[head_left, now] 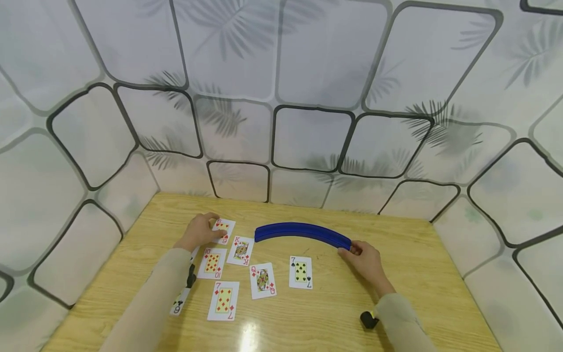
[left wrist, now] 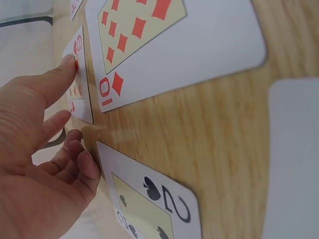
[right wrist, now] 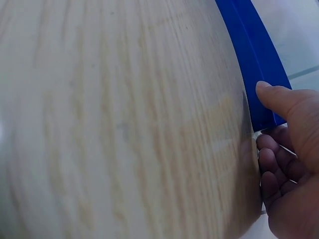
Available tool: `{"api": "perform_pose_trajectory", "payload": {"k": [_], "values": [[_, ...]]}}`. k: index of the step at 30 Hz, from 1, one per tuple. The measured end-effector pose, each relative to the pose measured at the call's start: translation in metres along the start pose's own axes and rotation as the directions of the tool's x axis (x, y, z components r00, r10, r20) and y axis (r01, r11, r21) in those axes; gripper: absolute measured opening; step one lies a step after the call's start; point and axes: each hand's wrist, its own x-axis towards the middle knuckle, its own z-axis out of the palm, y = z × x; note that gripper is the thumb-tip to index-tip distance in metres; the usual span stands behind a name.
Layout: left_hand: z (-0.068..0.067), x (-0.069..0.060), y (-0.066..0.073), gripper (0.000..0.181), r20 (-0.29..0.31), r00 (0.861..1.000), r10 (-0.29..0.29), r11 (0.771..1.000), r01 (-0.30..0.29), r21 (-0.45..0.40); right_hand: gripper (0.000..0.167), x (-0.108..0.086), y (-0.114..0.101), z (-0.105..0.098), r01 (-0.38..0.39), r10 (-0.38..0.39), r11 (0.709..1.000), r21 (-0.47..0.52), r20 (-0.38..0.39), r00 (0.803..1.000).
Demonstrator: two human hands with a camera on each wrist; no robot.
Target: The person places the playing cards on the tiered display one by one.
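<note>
My left hand [head_left: 199, 232] pinches a red heart playing card [head_left: 225, 226] at the table's far left, thumb on its face; its number reads as 6 or 9. My right hand [head_left: 368, 262] grips the right end of a curved blue card holder [head_left: 299, 229] with a groove along it, thumb on top and fingers curled beneath. Near the left hand lie the ten of diamonds [head_left: 212, 263] and king of diamonds [head_left: 240, 250], face up. In the left wrist view, a two of spades [left wrist: 149, 196] lies below the fingers; the left arm partly covers it in the head view.
Nearer the front lie the queen of diamonds [head_left: 263, 280], seven of diamonds [head_left: 223, 300] and seven of spades [head_left: 301, 272]. A black-suited card [head_left: 178, 304] shows partly beside the left sleeve. Patterned cloth walls [head_left: 308, 137] enclose the wooden table [head_left: 325, 318] at the back and sides.
</note>
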Motion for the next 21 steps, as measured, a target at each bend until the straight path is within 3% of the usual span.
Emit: {"api": "perform_pose_trajectory", "payload": {"k": [12,21], "values": [[0.0035,0.0045,-0.0006,0.063,-0.022,1.0,-0.011,1.0,0.012,0.022,0.031,-0.0008,0.0006,0.0014,0.051,-0.051,0.999,-0.014,-0.008,0.999],[0.0046,0.0014,0.002,0.06,-0.059,0.998,-0.035,0.999,0.034,-0.019,0.027,0.0,0.0005,0.0034,0.129,-0.132,0.989,-0.068,-0.043,0.99]]}}
